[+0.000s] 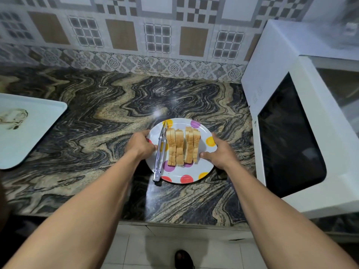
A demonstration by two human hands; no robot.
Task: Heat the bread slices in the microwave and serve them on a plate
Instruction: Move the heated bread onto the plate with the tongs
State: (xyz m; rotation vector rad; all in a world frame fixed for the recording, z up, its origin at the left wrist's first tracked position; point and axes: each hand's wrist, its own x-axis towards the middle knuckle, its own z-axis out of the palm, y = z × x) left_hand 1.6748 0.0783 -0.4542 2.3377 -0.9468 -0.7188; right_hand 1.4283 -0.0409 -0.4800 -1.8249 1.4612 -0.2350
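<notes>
A: Where are the bread slices (175, 146), and what can't you make out?

B: They stand on edge in two packs in the middle of the plate (179, 122), with a narrow gap between the packs. I can't count the slices. I also can't tell whether the plate sits on the counter (87, 133) or is raised just off it.

A: And the hands?

B: Both hold the plate. The left hand (140, 144) grips the rim at nine o'clock with its thumb laid over the edge, and its fingers are hidden beneath. The right hand (217, 152) grips at three o'clock with its thumb on the plate's face just beside the bread. Its fingers curl round the rim.

A: Anything else on the plate?

B: Metal tongs (161, 150) lie lengthwise between the left thumb and the bread. Their looped end sticks out past the rim at about seven o'clock.

A: Materials?

B: The plate is round, glossy and white, with yellow, purple and red dots. The bread is pale with tan crusts. The counter is polished stone in swirling black and beige.

A: Further out?

B: At three o'clock is a boxy white microwave (291, 133) with a dark glass door, cut off by the frame. At nine o'clock is a pale tray (29, 129) with rounded corners, also cut off, and its brownish mark is unclear.
</notes>
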